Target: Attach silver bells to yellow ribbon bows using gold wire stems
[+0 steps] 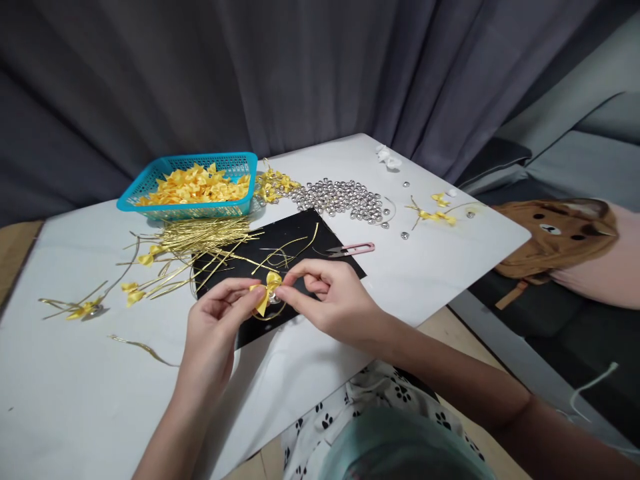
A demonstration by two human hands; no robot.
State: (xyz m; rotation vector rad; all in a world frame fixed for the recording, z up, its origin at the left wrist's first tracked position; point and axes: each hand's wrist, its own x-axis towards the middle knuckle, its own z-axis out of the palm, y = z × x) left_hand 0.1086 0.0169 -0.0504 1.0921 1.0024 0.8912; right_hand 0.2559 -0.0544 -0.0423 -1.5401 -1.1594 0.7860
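A yellow ribbon bow (273, 280) with a silver bell at its knot is held above a black mat (300, 233). My left hand (217, 320) pinches the bow's left side between thumb and fingers. Closed at the bow's right edge, the thumb and index finger of my right hand (333, 293) meet; whether they grip ribbon or cord is too small to tell. Gold cord curls below the bow. Pink-handled thread snips (353, 250) and loose cord pieces lie on the mat, just beyond my right hand.
Yellow bows fill a blue basket (187, 208) at the back left, with a bundle of gold ties (205, 233) before it. Silver bells (345, 200) are heaped at the back middle. More bows (435, 215) lie at the right of the white table (75, 387); a brown bear bag (545, 240) is beyond.
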